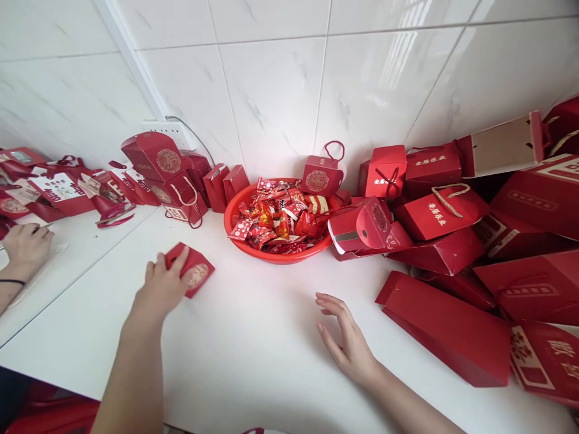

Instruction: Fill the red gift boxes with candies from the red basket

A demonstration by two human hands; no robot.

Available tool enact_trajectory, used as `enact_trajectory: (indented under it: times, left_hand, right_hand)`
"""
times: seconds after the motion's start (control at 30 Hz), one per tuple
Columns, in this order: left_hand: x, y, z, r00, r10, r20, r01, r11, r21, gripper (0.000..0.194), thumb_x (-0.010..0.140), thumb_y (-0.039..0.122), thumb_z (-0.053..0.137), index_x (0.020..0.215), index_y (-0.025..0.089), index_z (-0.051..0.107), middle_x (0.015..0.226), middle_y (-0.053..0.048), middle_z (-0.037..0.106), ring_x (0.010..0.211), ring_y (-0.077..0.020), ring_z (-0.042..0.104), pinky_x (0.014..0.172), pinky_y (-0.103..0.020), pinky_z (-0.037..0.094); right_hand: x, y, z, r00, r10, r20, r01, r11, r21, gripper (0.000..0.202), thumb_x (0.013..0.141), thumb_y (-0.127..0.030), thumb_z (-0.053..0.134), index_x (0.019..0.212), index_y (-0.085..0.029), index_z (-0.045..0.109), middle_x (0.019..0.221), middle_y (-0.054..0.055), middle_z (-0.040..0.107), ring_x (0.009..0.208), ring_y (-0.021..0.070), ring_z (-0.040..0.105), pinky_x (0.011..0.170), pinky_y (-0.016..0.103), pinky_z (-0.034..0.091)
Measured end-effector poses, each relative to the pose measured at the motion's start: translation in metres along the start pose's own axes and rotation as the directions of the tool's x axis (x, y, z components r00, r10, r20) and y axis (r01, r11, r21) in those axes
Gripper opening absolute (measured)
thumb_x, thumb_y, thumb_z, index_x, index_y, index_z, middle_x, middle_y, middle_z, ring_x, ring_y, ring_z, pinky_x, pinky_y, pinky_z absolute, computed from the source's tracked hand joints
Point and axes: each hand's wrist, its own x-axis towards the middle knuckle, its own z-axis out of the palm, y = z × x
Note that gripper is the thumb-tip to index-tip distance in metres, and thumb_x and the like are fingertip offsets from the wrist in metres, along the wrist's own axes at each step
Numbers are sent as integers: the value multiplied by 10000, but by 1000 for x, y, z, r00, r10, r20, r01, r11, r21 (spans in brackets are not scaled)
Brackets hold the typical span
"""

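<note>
My left hand (165,283) grips a small red gift box (199,272) with a round gold emblem, low over the white table on the left. Its fingers wrap over the box's top edge. Over the table to the right, my right hand (341,337) hangs with fingers apart and nothing in them. Beyond both hands, a red plastic basket (279,258) is heaped with wrapped sweets (284,217). A red box with a cord loop (322,176) sits at the basket's back right rim, and an open-flapped red box (357,228) leans near its right side.
Many red gift boxes (446,211) are piled on the right, with a long one (447,325) nearest my right hand. More boxes (167,163) stand along the tiled wall at left. At the far left, another person's hand (28,247) rests on the table by a pen.
</note>
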Motion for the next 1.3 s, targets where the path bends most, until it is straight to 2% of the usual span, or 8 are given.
enact_trajectory:
  times: [0.1,0.27,0.63,0.9,0.97,1.13,1.2,1.3]
  left_hand:
    - [56,-24,-11,992,-121,22,122,992,-33,658,981,505,354,1548,187,255,1603,-213,71,1432,-524,55,1065,-665,232]
    - [124,-35,-24,991,-129,32,131,989,-65,739,1012,486,326,1525,-15,148,1598,-265,25,1448,-487,-8,1134,-602,133]
    - [180,-27,-13,980,-200,1,198,970,-141,825,980,406,468,1438,-183,116,1527,-408,-74,1397,-571,-89,1084,-684,44]
    - [165,-18,-24,991,-136,5,135,972,-191,906,920,495,496,1461,-130,127,1544,-393,-46,1405,-572,-67,1059,-702,77]
    - [154,-8,-26,990,-119,-79,99,970,-223,915,915,559,468,1477,-81,135,1558,-371,-42,1419,-556,-58,1043,-720,80]
    - [123,53,-47,905,-30,-424,-103,952,-288,876,909,606,468,1514,50,164,1616,-235,13,1461,-480,-14,1091,-696,45]
    - [107,87,-67,868,107,-485,-261,929,-261,811,929,567,475,1514,70,212,1617,-209,90,1477,-427,52,1146,-637,92]
    - [73,136,-98,739,379,-557,-561,804,-197,546,957,471,497,1396,148,470,1520,-106,398,1416,-289,335,1187,-463,243]
  right_hand:
    - [0,1,2,1000,4,14,-4,1000,4,442,962,-178,459,1387,-269,379,1405,143,470,1264,281,498,910,485,562]
    - [1,2,3,1000,22,15,-23,1000,16,442,965,-169,455,1388,-267,374,1407,139,459,1265,270,490,927,474,553]
    - [6,3,1,998,62,25,-63,998,18,419,966,-163,437,1365,-275,378,1375,126,476,1251,250,496,919,428,552]
    - [9,1,1,997,75,33,-76,997,18,390,967,-161,428,1341,-267,394,1368,120,477,1246,229,493,916,401,545]
    - [9,-1,0,997,71,28,-71,997,10,382,963,-159,431,1330,-258,405,1359,123,487,1241,228,500,914,397,546]
    - [29,-12,-17,998,-67,-18,65,993,-98,428,944,-142,472,1357,-234,413,1353,138,506,1268,230,496,981,410,514]
    - [47,-22,-33,983,-174,-56,161,969,-189,406,934,-130,497,1325,-231,457,1345,138,513,1259,230,509,1012,417,488]
    - [79,-42,-64,945,-301,-130,238,902,-361,320,926,-131,531,1229,-234,539,1329,120,540,1209,220,544,1002,400,483]
